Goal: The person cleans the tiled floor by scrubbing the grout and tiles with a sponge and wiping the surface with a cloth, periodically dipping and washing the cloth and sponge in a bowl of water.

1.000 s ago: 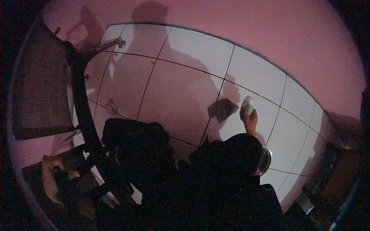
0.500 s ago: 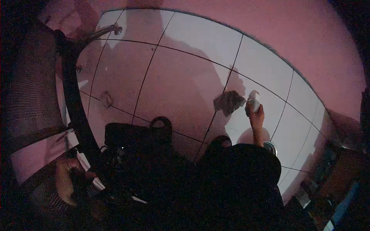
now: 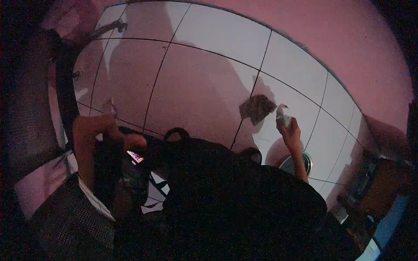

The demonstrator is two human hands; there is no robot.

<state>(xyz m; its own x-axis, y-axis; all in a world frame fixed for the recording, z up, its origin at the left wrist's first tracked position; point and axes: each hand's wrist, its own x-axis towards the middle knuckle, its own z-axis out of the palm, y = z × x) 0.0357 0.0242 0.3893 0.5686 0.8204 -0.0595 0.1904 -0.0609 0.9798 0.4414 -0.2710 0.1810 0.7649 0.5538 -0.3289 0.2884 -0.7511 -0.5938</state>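
My right hand (image 3: 289, 128), at the right, is wrapped round a pale object (image 3: 284, 115) that I cannot identify. Left of it, a dark crumpled piece (image 3: 257, 108) lies on the tiles, apart from my fingers. By the right forearm is a round item with a shiny rim (image 3: 308, 164), partly covered by dark clothing. My left hand (image 3: 126, 138) hangs over the dark area at the left, its fingers blurred and dim. Just below those fingers glows a small lit screen (image 3: 136, 156); whether they touch it is unclear.
A mesh chair (image 3: 69, 217) with a dark curved frame fills the left side. White floor tiles (image 3: 217, 30) meet a pink wall (image 3: 348, 48). At the lower right stands a brown and blue object (image 3: 383, 191). A metallic leg end (image 3: 122, 27) shows at the upper left.
My left hand has risen and moved right from the chair. The lit screen now shows. My right hand still grips the pale object, which is tilted differently. The whole view has shifted slightly.
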